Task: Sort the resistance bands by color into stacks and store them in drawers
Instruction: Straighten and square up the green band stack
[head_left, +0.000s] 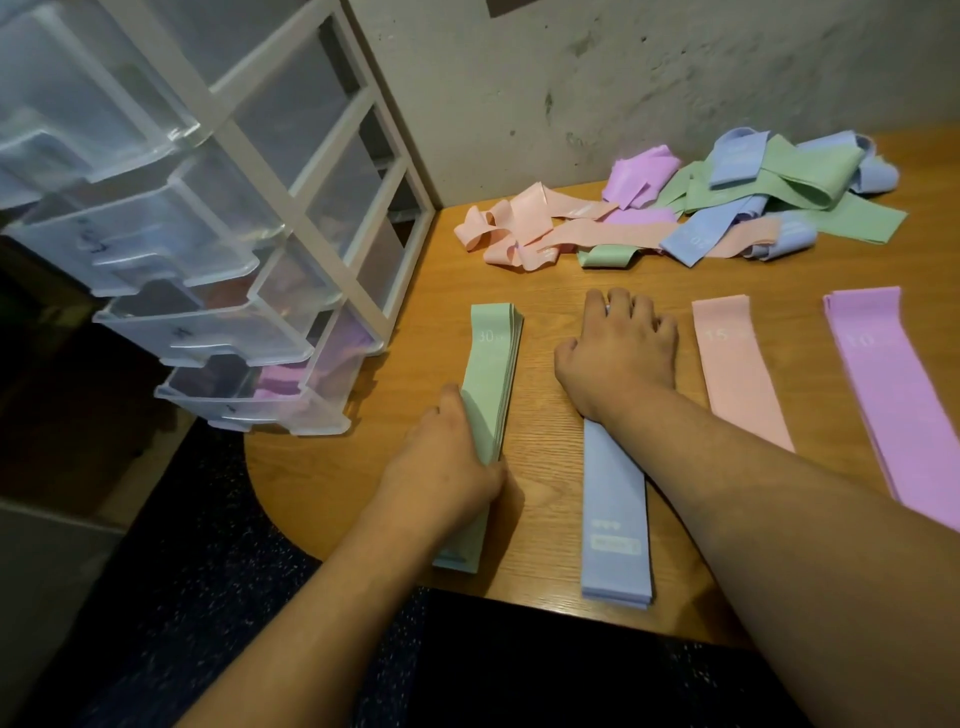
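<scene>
So there are four sorted stacks laid out in a row on the wooden table (363, 467), all flat and running away from the camera. Leftmost is the green stack (493, 374), marked 30 near the top, then the blue stack (615, 519), then the peach stack (737, 369) marked 15, and the purple stack (893, 395) marked 10 on the far right. They sit apart from each other with bare wood between.

The left hand (447, 467) is on the near half of the green stack, thumb and fingers wrapped around its edges, squeezing the layers together. The right hand (618, 353) lies palm down with fingers spread flat, pressing on the far end of the blue stack (that end is hidden under the hand, so I can't say exactly where it stops).

Behind the stacks, near the wall (571, 78), is the unsorted pile (685, 213), a tangle of peach, purple, green and blue bands, some folded over or curled, overlapping each other.

On the left corner of the table stands the clear drawer unit (218, 234) with a white frame. Its drawers are all pulled out a bit, stepped like stairs. The bottom drawer (260, 400) has purple bands inside. The one above shows a reddish-brown blur through the plastic, can't tell what it is. The upper ones are too cloudy to read
</scene>
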